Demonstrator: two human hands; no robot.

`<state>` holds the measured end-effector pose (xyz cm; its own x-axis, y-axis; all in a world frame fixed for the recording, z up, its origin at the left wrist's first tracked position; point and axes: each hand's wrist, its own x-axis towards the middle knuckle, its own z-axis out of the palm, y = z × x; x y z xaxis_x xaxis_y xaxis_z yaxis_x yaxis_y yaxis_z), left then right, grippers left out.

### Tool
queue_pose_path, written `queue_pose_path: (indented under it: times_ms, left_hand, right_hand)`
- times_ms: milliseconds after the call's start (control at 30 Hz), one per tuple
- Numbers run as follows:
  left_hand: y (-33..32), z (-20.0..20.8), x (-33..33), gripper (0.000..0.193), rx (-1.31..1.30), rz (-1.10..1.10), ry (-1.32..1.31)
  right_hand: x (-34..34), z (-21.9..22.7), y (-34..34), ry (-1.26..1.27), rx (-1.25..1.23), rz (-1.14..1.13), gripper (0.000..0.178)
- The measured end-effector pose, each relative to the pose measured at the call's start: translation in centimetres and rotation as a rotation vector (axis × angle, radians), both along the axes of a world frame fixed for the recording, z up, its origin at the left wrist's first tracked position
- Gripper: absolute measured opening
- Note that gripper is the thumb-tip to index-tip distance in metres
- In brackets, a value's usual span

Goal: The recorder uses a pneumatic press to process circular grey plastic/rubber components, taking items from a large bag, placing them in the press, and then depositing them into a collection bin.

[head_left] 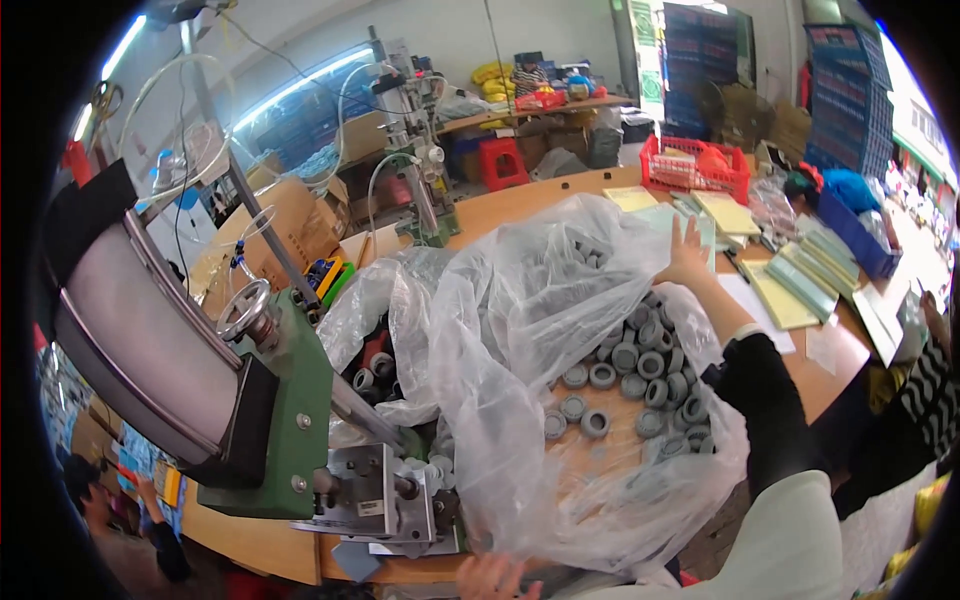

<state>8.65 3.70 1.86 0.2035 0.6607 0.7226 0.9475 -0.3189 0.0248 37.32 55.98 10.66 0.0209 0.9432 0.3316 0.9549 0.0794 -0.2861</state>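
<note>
A large clear plastic bag (500, 400) lies spread on the wooden table, its mouth wide and its film crumpled. Many grey round ring-like plastic parts (653, 365) are heaped inside it toward the right, and more show through the film at the far side. My right hand (686, 258) is at the bag's far right edge, fingers stretched out and apart, the palm side against the film. At the lower edge of the view, my left hand (496, 578) is beside the bag's near edge; it is partly cut off, so its grip is unclear.
A green press machine (290, 420) with a grey cylinder stands close on the left. Behind it are a second press (415, 160) and another bag with dark and red parts (378, 362). A red basket (695, 172) and yellow pads (780, 293) lie right. A person (125, 520) sits lower left.
</note>
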Motion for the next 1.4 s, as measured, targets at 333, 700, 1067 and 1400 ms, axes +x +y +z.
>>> queue_pose_path:
  times_ms: [333,700,1067,1400]
  left_hand:
    - [3.8,-4.9,3.2,0.075,-0.678,-0.179,-0.155]
    - [4.3,-5.6,3.9,0.076,-0.643,-0.165,-0.283]
    - [4.8,-4.0,3.1,0.072,-0.570,-0.184,-0.295]
    - [4.5,-3.5,4.9,0.072,-0.630,-0.184,-0.216]
  right_hand:
    - [-4.9,-4.0,9.6,0.193,-0.173,0.310,0.115]
    - [-6.2,2.6,10.9,0.335,-0.218,0.066,0.046]
    - [-2.1,-1.1,11.4,-0.388,-0.251,-0.034,0.032]
    - [1.8,-7.6,17.8,0.685,-0.103,0.033,0.037]
